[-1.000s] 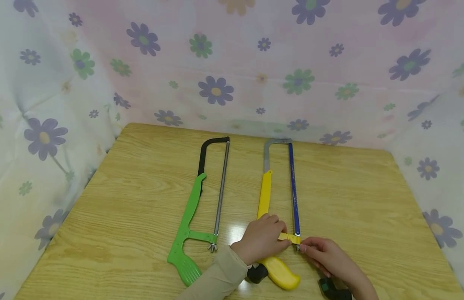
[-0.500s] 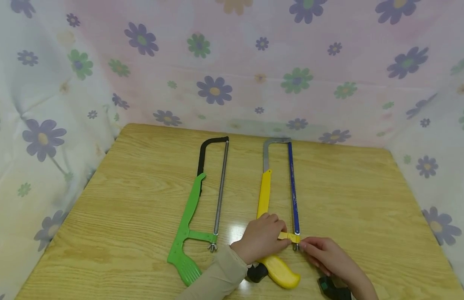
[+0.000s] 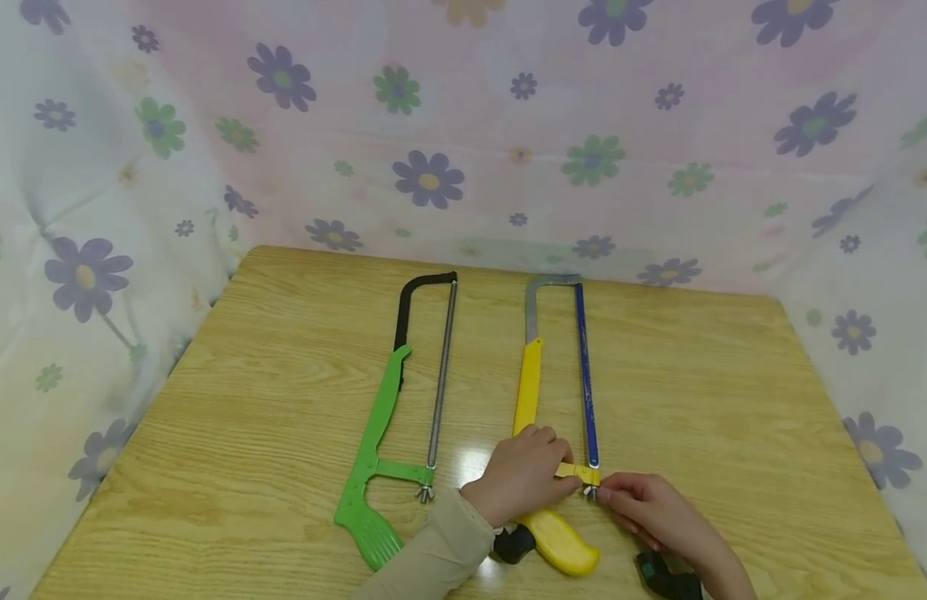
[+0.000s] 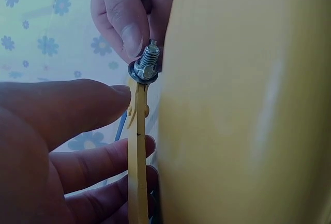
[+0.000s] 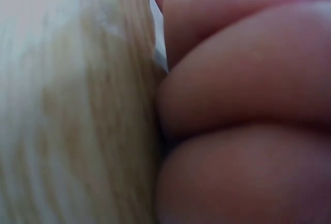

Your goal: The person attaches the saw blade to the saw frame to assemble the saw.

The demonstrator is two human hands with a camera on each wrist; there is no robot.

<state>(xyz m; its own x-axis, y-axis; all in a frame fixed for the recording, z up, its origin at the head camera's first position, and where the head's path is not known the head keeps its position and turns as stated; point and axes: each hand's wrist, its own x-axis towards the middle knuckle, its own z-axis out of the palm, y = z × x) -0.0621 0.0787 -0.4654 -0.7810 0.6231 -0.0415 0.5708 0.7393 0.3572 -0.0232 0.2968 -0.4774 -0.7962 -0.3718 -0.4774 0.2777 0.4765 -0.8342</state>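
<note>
A hacksaw with a yellow handle and frame, a grey front bow and a blue blade lies flat on the table. My left hand holds its yellow crosspiece, thumb on one side and fingers on the other. At the end of that crosspiece sits a wing nut on a threaded bolt. My right hand pinches the wing nut from the right between thumb and forefinger. The right wrist view shows mostly its curled fingers, blurred, and hides the nut.
To the left lies a second hacksaw, green with a black bow and a grey blade. The wooden table is bordered at the back and sides by flowered cloth.
The wing nut has turned, and its wings now show spread where they looked narrow before. Both hands stay in nearly the same place, and the hacksaws lie still.
</note>
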